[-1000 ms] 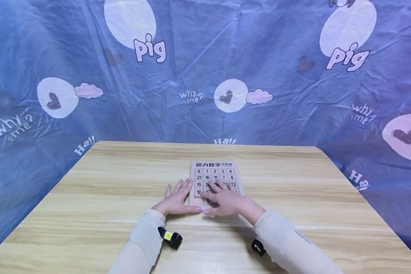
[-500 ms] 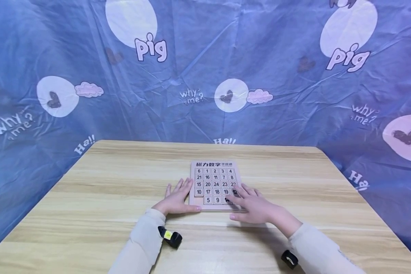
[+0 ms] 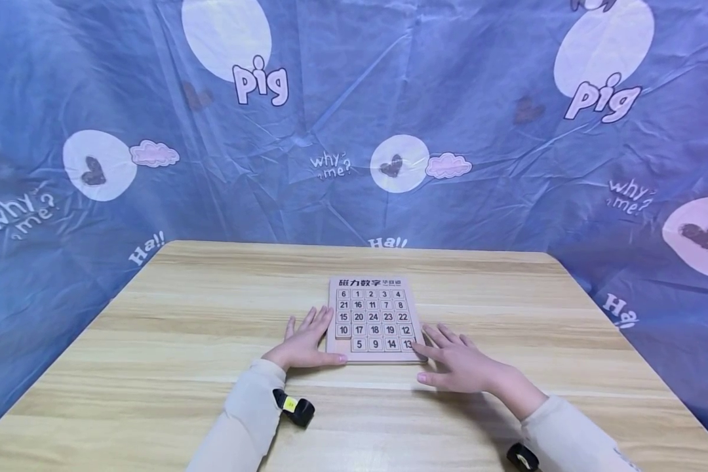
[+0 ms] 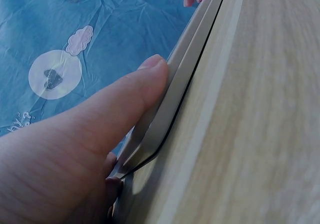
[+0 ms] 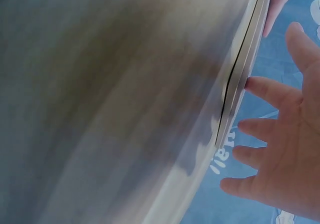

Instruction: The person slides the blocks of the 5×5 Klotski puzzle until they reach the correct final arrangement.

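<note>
A pale number sliding puzzle point(image 3: 368, 356) lies flat on the table, its black-numbered tiles facing up. In its bottom row a gap shows at the left, below the 10 tile point(image 3: 343, 330) and beside the 5 tile point(image 3: 359, 345). My left hand point(image 3: 303, 344) rests at the near left corner, fingers straight along the left side and thumb point(image 4: 145, 81) on the front edge. At the near right corner is my right hand point(image 3: 463, 362), fingers spread. Its index fingertip is at the 13 tile point(image 3: 408, 344); in the right wrist view that finger point(image 5: 270, 89) meets the board's edge.
The wood-grain table point(image 3: 183, 314) surrounds the board on all sides. Behind it hangs a blue printed cloth point(image 3: 330, 216). Black wrist cameras sit on both sleeves, the left one point(image 3: 295, 410) near the table's front.
My right hand has moved rightward off the middle of the puzzle to its near right corner, uncovering the tiles. My left hand stays where it was.
</note>
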The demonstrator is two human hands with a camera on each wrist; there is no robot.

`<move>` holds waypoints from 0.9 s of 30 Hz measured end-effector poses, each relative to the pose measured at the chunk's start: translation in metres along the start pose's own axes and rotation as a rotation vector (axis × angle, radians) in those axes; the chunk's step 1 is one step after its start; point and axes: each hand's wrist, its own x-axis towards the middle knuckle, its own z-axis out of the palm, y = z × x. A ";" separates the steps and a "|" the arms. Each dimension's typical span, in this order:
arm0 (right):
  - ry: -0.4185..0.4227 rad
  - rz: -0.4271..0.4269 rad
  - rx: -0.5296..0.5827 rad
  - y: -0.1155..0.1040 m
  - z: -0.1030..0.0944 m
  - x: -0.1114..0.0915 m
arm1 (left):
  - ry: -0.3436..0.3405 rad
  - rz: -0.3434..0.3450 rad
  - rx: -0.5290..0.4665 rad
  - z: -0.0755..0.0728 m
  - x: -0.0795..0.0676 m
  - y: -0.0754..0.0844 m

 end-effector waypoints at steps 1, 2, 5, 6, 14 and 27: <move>0.004 -0.007 0.003 0.000 0.001 0.001 | 0.000 0.000 0.000 0.000 0.000 0.000; 0.006 -0.009 0.005 0.000 0.001 0.001 | 0.001 0.000 0.000 0.000 0.000 0.000; 0.010 -0.016 0.003 -0.002 0.001 0.003 | 0.002 0.001 -0.002 0.000 0.000 0.000; 0.009 -0.016 0.002 -0.002 0.001 0.004 | 0.002 0.001 -0.001 0.000 0.000 0.000; -0.002 -0.032 0.018 -0.010 0.001 0.011 | 0.010 0.002 -0.009 0.000 0.000 0.000; -0.031 -0.024 0.029 -0.017 0.003 0.017 | 0.002 0.000 -0.007 0.001 0.000 0.000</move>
